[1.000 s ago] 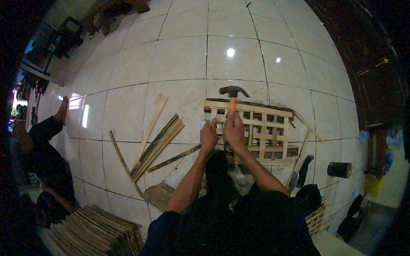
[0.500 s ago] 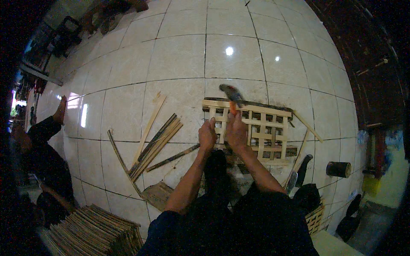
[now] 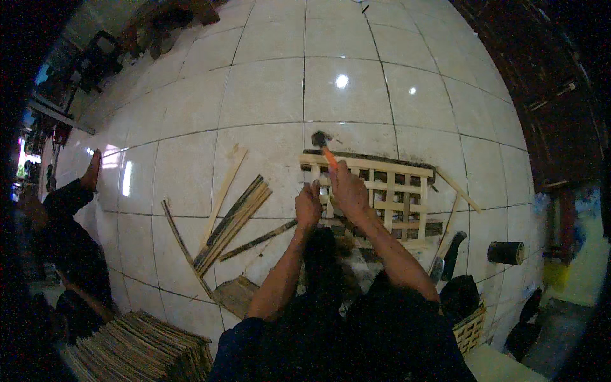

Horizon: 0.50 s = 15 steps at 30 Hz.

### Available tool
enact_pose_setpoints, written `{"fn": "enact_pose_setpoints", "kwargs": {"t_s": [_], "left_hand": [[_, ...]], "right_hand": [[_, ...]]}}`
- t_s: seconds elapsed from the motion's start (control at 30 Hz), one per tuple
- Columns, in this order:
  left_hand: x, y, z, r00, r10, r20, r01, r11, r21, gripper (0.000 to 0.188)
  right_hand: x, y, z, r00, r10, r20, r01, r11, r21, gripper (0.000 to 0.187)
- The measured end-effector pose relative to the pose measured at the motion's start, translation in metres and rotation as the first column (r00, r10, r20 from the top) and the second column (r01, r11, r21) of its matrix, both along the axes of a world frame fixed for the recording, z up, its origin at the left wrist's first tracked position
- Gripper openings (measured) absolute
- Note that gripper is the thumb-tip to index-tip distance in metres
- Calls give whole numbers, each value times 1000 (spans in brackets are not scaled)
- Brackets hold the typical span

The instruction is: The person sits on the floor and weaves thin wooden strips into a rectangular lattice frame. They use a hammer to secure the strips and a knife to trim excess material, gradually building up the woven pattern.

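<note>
My right hand is wrapped round the orange handle of a hammer. The hammer's dark head sits just beyond the far left corner of a lattice panel woven from pale bamboo strips. At the panel's left edge, my left hand is closed with its thumb up. What it pinches is too small to make out. A dark bar runs along the panel's far side, and more dark wood shows under the strips.
Loose bamboo strips lie left of my hands. A knife with a black handle and a dark cylinder are at right. A stack of strips or panels stands lower left, near another person.
The hammer head has moved left and slightly toward me, tilting left over the panel's corner. My right hand has shifted slightly left with it. My left hand stays nearly in place.
</note>
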State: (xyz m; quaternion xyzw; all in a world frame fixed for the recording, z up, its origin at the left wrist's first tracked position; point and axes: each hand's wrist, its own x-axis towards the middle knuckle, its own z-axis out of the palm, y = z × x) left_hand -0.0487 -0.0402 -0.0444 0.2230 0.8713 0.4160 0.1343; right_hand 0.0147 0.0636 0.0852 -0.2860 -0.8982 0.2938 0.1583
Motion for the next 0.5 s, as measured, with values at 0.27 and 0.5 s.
{"fn": "enact_pose_setpoints", "kwargs": {"t_s": [0.27,0.5], "left_hand": [[-4,-1,-1,1000,-23,20,22,998,53,51],[6,7,39,856,58,514,-132,985,110,51]], "right_hand": [[13,-3,-19,981,17,195,-16,1000,-8,26],[27,2,-10,979,36,202,-23,997,-67,25]]}}
